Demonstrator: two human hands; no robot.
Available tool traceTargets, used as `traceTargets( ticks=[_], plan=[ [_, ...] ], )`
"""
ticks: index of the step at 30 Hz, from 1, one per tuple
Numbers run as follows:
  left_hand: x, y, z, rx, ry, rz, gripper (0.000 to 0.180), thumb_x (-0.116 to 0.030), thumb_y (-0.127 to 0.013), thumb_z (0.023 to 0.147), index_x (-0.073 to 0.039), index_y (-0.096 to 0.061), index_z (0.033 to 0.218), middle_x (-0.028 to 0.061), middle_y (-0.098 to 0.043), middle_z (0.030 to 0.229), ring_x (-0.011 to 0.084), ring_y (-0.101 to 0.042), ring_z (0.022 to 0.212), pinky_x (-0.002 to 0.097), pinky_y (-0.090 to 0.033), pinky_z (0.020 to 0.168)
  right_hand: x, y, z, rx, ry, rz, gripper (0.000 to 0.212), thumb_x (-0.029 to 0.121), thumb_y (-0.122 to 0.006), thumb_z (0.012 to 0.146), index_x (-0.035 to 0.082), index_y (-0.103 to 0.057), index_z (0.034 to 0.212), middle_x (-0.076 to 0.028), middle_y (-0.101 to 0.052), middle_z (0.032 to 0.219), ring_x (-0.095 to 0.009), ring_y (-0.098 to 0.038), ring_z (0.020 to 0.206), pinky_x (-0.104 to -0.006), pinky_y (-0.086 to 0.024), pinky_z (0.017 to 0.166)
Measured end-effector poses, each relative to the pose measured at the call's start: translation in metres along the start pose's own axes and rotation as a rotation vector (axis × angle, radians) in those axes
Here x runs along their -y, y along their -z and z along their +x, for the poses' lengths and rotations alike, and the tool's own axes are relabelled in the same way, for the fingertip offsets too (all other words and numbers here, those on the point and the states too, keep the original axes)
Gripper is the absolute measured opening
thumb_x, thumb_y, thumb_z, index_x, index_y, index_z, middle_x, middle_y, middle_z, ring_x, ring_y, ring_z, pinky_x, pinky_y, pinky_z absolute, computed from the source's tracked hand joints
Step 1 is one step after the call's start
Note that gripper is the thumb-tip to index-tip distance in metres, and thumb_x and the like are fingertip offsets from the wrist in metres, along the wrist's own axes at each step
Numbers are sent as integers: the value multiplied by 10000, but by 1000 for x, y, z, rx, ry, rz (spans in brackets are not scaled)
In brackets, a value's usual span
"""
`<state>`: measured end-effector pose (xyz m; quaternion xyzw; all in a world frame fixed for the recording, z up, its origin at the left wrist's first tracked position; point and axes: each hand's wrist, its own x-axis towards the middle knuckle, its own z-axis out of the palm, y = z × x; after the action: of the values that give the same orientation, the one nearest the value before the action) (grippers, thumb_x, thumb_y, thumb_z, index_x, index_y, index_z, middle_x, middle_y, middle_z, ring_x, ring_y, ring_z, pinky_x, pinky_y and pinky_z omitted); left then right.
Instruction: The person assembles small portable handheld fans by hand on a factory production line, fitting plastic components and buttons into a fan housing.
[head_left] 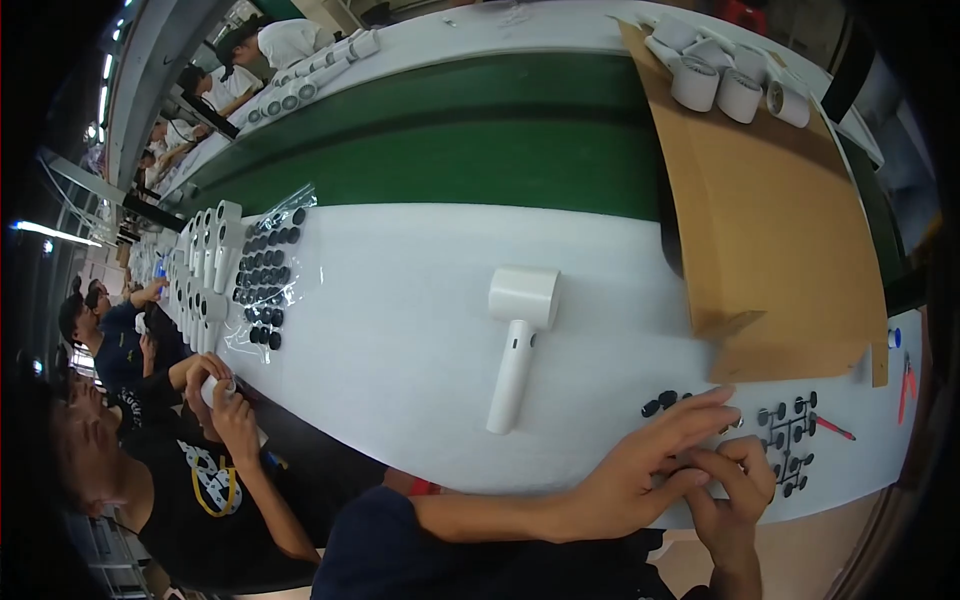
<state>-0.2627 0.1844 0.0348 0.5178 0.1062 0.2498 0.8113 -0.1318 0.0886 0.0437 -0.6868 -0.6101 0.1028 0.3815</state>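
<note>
left sleeve (365, 540): dark navy, short | left forearm (490, 519): bare | left hand (650, 465), right hand (735, 490): ungloved | shirt front (520, 570): dark, probably navy-black, shadowed

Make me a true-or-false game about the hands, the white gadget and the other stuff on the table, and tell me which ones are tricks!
1. The person's left hand and right hand are close together. True.
2. The white gadget is in the left hand. False: the white gadget lies on the white table, apart from both hands.
3. Small black parts lie near the left hand. True.
4. The strip beyond the white table is red. False: the strip is green.
5. White cylindrical parts are at the far end of the brown cardboard. True.
</note>
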Motion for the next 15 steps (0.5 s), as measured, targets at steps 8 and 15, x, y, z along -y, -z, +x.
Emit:
traceTargets(
  ticks=[8, 15],
  plan=[
    [-9, 16, -8, 63, 114, 43, 531, 108, -450, 868, -51, -338, 1363, 103, -196, 1478, 218, -321, 1318, 274, -451, 892, 5, -9, 3, 44, -26, 263, 313, 19, -781, 602, 50, -688, 899, -58, -522, 814, -154, -528, 644, -255, -433, 509],
    [-14, 19, -10, -32, 254, -75, 551, 99, -499, 860, -69, -340, 1360, 108, -261, 1459, 242, -324, 1322, 296, -385, 960, -1, -16, 10, 54, 10, 252, 276, 25, -772, 609, 39, -670, 864, -53, -544, 787, -166, -556, 675, -261, -445, 532]
  ],
)
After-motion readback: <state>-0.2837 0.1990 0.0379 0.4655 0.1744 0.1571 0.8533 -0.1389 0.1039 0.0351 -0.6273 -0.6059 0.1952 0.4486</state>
